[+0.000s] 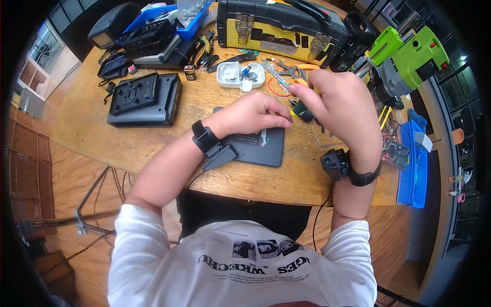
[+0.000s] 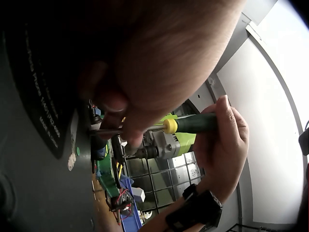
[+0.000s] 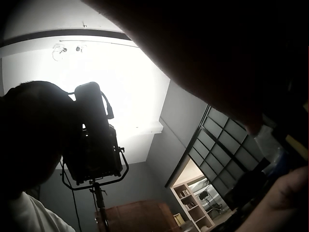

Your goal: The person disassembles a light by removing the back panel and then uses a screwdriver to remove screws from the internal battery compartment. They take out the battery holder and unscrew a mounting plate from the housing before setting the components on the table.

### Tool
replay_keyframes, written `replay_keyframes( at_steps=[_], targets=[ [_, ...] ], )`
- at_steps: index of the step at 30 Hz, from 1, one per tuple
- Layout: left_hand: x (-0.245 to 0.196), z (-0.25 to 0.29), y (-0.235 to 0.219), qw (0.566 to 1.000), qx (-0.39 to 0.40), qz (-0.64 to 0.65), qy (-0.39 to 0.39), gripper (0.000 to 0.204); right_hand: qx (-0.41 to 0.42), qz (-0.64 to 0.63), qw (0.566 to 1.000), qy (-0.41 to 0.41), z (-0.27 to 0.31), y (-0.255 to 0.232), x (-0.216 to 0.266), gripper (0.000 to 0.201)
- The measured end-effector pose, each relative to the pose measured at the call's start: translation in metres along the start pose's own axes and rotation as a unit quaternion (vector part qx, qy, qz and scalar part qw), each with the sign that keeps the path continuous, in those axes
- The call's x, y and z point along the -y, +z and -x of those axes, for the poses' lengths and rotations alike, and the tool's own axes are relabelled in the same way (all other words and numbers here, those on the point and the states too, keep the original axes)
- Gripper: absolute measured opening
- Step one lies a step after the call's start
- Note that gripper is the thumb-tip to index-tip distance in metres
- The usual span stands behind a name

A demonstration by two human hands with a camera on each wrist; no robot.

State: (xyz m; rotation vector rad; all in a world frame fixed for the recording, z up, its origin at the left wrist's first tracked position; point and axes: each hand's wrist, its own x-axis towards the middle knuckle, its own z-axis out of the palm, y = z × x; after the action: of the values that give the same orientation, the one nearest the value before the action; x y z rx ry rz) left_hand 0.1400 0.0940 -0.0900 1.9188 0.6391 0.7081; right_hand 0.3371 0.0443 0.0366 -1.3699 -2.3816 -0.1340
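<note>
Panel (image 1: 271,148) first: it's dark, flat on the table (image 1: 153,146) near its front edge, small print facing up. The screwdriver (image 2: 195,123) stands up from it, tip end near one edge. Looks like a job partway along to me, but I can't see the tip, so no clue what's been turned or what's left.

Right hand (image 1: 345,105) is wrapped round the handle. Left hand (image 1: 243,115) has thumb and fingers pinching the shaft low down, as best I can tell.

Just behind the panel there's a divided white tray (image 1: 219,78) with little metal bits and something blue in it. Further back, the toolbox (image 1: 263,21) is closed, so can't tell you what's inside. Blue bin (image 1: 190,34) at the back left is piled with black gear and a clear plastic bag (image 1: 190,13). Off to the right, another blue container (image 1: 413,192) has a white box (image 1: 423,140) by its rim.
</note>
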Motion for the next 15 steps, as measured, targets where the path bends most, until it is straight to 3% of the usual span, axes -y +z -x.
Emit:
replay_keyframes(
  at_steps=[3, 5, 9, 11, 15],
  targets=[
    [-0.002, 0.0, -0.002, 1.0, 0.016, -0.013, -0.019, 0.023, 0.026, 0.033, 0.999, 0.001, -0.001, 0.004, 0.0, 0.015],
    [0.004, -0.001, -0.001, 1.0, 0.011, -0.003, -0.016, 0.023, -0.117, -0.139, 0.971, -0.157, -0.001, 0.007, -0.001, 0.02],
    [-0.002, 0.002, -0.001, 1.0, 0.01, -0.012, -0.02, 0.022, -0.058, -0.136, 0.979, -0.139, -0.002, 0.005, -0.009, 0.023],
    [-0.003, 0.002, -0.001, 0.999, 0.013, -0.019, -0.025, 0.022, 0.018, 0.014, 0.999, -0.037, -0.001, 0.003, -0.003, 0.02],
    [0.004, 0.0, 0.0, 1.0, 0.01, -0.017, -0.012, 0.022, -0.002, -0.019, 0.998, -0.067, 0.0, 0.007, -0.004, 0.019]
  ],
)
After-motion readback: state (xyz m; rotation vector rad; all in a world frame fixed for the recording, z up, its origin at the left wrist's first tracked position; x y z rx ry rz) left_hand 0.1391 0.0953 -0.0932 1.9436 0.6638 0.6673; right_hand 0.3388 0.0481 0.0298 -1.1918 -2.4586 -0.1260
